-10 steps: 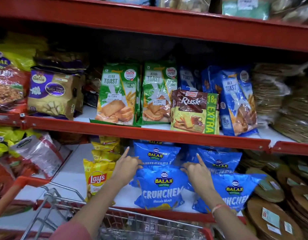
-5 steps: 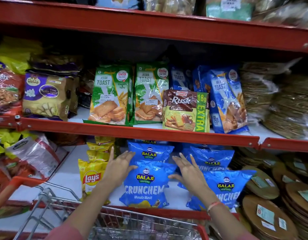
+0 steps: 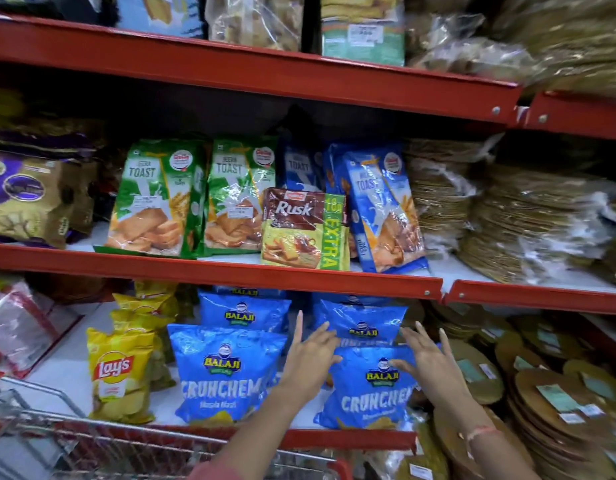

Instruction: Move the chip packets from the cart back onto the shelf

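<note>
- Left hand [image 3: 311, 358] flat and spread, fingers extended, grasping nothing, pressed to the left side of the right front blue Balaji packet [image 3: 370, 389].
- Right hand [image 3: 429, 362] likewise spread and unclenched, laid on the right top corner of that same packet; thin band on the wrist.
- Two blue Balaji packets upright at the front edge of the lower shelf [image 3: 351, 438]: the touched one, and the left front packet [image 3: 227, 372] just beside it.
- Two more blue packets clearly seen behind, one per row [image 3: 244, 311] [image 3: 362, 318]; edges of further ones behind those, number hard to tell.
- One yellow Lay's packet [image 3: 117, 375] at the front edge, left of the blue rows; roughly three more yellow packets stacked behind it.
- Wire cart [image 3: 57, 431] at the bottom left, below the shelf's front edge; contents not discernible.
- Middle shelf above: two green toast packs [image 3: 154, 199], one brown Rusk pack [image 3: 304, 230], blue toast packs [image 3: 382, 209].
</note>
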{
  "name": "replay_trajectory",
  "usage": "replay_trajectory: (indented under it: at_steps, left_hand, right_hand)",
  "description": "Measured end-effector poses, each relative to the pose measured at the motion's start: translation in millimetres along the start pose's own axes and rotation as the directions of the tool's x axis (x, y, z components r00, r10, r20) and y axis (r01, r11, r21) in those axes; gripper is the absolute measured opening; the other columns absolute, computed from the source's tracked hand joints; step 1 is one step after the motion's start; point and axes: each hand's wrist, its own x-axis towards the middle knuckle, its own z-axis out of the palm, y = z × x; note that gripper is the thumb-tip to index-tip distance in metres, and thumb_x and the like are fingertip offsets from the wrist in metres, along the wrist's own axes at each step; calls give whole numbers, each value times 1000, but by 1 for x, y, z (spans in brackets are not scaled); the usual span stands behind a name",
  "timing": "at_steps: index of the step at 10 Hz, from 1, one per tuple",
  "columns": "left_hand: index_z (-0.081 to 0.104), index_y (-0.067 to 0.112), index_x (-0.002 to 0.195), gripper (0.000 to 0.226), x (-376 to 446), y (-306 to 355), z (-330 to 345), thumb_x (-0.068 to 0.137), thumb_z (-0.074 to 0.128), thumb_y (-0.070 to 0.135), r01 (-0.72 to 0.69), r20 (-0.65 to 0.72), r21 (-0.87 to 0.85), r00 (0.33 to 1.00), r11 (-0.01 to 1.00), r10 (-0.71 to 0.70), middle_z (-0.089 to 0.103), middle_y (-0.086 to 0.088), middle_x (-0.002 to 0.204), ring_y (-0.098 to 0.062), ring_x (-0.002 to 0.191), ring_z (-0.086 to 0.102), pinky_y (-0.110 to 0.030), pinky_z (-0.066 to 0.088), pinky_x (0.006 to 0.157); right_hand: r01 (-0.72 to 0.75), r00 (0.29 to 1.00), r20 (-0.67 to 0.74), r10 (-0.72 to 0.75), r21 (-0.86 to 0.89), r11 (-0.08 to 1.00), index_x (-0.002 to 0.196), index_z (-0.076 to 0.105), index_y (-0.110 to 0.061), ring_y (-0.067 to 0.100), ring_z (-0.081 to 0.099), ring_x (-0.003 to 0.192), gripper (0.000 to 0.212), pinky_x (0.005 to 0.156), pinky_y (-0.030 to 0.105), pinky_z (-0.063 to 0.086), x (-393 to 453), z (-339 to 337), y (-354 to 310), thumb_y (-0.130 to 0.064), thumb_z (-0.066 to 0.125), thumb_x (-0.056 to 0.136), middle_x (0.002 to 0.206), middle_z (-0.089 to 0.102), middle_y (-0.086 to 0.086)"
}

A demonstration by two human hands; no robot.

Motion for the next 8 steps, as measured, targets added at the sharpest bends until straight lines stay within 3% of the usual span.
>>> replay_trajectory:
  at_steps: [1, 2, 3, 4, 5, 6, 7, 8]
  left_hand:
    - [52, 11, 121, 28, 9, 7, 5, 93, 52, 12, 107, 88, 48, 990, 993, -111, 56, -2, 133, -17, 137, 31, -44, -40, 99]
    - [52, 13, 119, 28, 11, 5, 8, 92, 49, 7, 148, 103, 110, 982, 983, -160, 59, -4, 130, -13, 136, 33, -46, -29, 105]
    - [53, 15, 118, 31, 12, -1, 3, 90, 48, 4, 188, 57, 90, 980, 978, -193, 58, -7, 132, -9, 133, 36, -42, -27, 108]
    - [50, 13, 123, 42, 11, -10, -6, 84, 51, -1, 220, 87, 133, 969, 966, -232, 51, -11, 139, -9, 134, 35, -43, -23, 108]
    - [47, 12, 125, 48, 11, -11, -13, 80, 53, -3, 210, 134, 152, 964, 966, -231, 49, -13, 139, -11, 134, 36, -44, -18, 113]
    - [48, 12, 124, 39, 11, -11, -9, 86, 53, 3, 188, 93, 114, 976, 976, -199, 51, -11, 138, -12, 135, 35, -42, -23, 113]
    - [57, 14, 116, 27, 3, -20, -10, 95, 46, 27, 141, -65, 80, 989, 987, -136, 64, -2, 123, -13, 121, 53, -36, -21, 112]
    - [64, 18, 106, 38, 2, -29, -41, 91, 33, 36, 59, -316, 49, 948, 997, -40, 73, 5, 105, -10, 104, 64, -40, 6, 115]
  right_hand:
    - [-62, 998, -23, 63, 51, 997, 132, 44, -23, 15, 24, 139, 47, 114, 44, 4, -4, 0, 22, -47, 47, 91, 139, 49, 1]
    - [-45, 994, -94, 57, 122, 991, 112, 61, -23, 18, 43, 130, 23, 112, 47, 19, -2, 9, 29, -19, 60, 90, 120, 66, 3]
    - [-23, 993, -115, 32, 80, 997, 96, 67, -21, 16, 61, 110, 31, 110, 36, 21, 7, 21, 27, 1, 72, 74, 99, 74, 0]
    - [12, 985, -173, 5, 95, 995, 84, 68, -19, 12, 68, 94, 39, 102, 36, 23, 11, 19, 16, 9, 79, 59, 83, 74, -4]
    - [-22, 986, -159, 42, 121, 992, 86, 68, -19, 11, 69, 90, 43, 102, 35, 21, 8, 16, 6, 11, 78, 57, 85, 74, -4]
    - [-64, 985, -153, 84, 135, 989, 97, 65, -19, 16, 62, 108, 29, 110, 35, 23, 3, 13, 4, 3, 67, 77, 99, 73, 4]
    - [-64, 974, -197, 110, 228, 971, 99, 64, -18, 23, 59, 110, 11, 105, 43, 36, 2, -5, -7, -21, 61, 89, 100, 71, 7]
    - [-27, 930, -340, 139, 315, 949, 105, 63, -16, 26, 65, 93, 24, 74, 39, 55, 5, -47, -29, -29, 63, 86, 98, 70, 8]
